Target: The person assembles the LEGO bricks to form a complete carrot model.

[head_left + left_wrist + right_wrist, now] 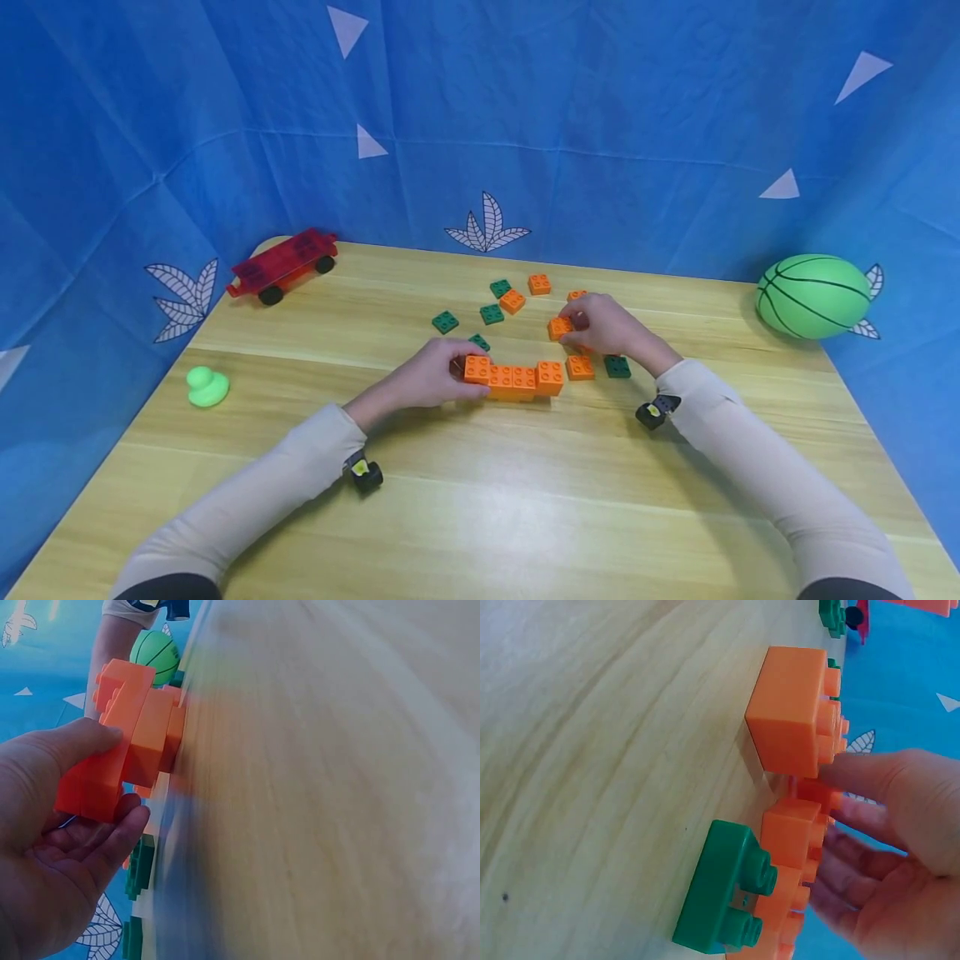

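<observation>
My left hand [429,375] grips the left end of a built piece of orange toy bricks [513,379], raised at both ends. In the left wrist view the thumb lies on one side of this piece [135,739], with the fingers under and behind it. Farther back, my right hand [606,323] pinches a single orange brick [559,327] between thumb and finger. Beside that hand lie another orange brick [580,367] and a dark green brick [618,367]. The right wrist view shows the green brick [718,889] close up, with the fingers partly hidden behind orange bricks.
Loose orange bricks [539,284] and thin green bricks [446,322] are scattered behind the hands. A red toy cart [285,265] stands at the back left, and a light green duck-shaped toy [207,387] at the left. A green ball [813,297] sits at the back right, by the blue curtain [645,125].
</observation>
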Available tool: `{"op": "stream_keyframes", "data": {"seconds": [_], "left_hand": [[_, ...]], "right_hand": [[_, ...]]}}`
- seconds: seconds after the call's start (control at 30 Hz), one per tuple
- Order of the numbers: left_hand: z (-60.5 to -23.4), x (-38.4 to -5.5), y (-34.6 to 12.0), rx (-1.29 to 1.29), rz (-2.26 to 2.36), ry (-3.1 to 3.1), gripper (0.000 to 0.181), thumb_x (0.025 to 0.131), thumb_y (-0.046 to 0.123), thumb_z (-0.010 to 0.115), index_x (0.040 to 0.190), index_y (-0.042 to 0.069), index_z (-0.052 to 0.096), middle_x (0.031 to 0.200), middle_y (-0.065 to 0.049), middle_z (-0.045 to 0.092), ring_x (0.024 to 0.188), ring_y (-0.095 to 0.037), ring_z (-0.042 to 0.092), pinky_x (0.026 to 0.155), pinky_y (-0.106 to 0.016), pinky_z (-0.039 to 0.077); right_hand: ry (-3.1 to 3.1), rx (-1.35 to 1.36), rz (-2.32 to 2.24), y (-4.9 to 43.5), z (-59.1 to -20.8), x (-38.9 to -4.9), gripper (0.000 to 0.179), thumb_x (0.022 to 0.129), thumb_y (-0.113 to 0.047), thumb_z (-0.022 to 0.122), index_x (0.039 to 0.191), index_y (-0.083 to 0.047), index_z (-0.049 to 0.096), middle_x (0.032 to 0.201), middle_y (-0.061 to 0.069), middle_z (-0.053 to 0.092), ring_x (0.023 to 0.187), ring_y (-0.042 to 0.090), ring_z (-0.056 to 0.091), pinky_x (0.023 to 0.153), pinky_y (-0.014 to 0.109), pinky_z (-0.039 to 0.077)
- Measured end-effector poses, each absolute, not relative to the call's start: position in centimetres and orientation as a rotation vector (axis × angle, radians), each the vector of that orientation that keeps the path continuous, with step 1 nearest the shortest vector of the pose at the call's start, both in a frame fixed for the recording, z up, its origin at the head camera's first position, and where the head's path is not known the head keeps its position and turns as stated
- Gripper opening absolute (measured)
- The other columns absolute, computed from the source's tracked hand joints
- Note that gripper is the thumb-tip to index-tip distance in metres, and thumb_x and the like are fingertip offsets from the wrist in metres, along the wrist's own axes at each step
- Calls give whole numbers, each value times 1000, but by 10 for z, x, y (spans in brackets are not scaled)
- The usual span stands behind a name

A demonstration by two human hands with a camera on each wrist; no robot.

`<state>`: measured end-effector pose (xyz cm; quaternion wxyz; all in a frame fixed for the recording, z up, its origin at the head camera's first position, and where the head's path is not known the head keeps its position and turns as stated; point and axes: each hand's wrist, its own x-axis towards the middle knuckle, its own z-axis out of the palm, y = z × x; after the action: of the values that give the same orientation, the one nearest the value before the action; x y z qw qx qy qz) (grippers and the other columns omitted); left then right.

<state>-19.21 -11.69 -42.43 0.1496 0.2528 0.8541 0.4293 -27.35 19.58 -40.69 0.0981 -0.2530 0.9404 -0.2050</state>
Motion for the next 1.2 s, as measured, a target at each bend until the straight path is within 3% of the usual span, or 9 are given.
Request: {"op": "stream_keyframes", "data": {"seconds": [0.27, 0.5, 0.73, 1.2], "left_hand": [[-423, -192, -129, 647, 1312, 2415, 55, 84, 29, 87, 132, 12, 67, 116, -5, 68, 98, -15, 66, 88, -28, 59], [-421, -191, -138, 654, 1452, 2383, 43, 85, 22, 86, 124, 11, 71, 123, -8, 71, 104, -21, 71, 88, -30, 61], [-424, -189, -136, 661, 1533, 2330, 39, 86, 17, 85, 121, 9, 71, 123, -10, 70, 105, -22, 73, 89, -30, 62], [-426, -190, -132, 681, 1541, 2315, 38, 85, 15, 85, 120, 8, 71, 122, -12, 70, 103, -21, 74, 87, -29, 62]], "right_hand": [[2774, -751, -804, 187, -391, -262, 42, 91, -27, 80, 127, -8, 70, 124, 13, 73, 110, 31, 71, 99, 51, 57], [2669, -973, -949, 166, -372, -234, 40, 88, -25, 82, 123, -7, 72, 117, 9, 74, 104, 25, 71, 97, 47, 58], [2591, -1119, -970, 140, -373, -211, 34, 87, -26, 84, 115, -10, 76, 105, 3, 74, 98, 28, 71, 90, 44, 61], [2577, -1176, -945, 134, -387, -205, 30, 85, -26, 86, 110, -12, 77, 101, 0, 73, 96, 21, 71, 88, 38, 61]]}}
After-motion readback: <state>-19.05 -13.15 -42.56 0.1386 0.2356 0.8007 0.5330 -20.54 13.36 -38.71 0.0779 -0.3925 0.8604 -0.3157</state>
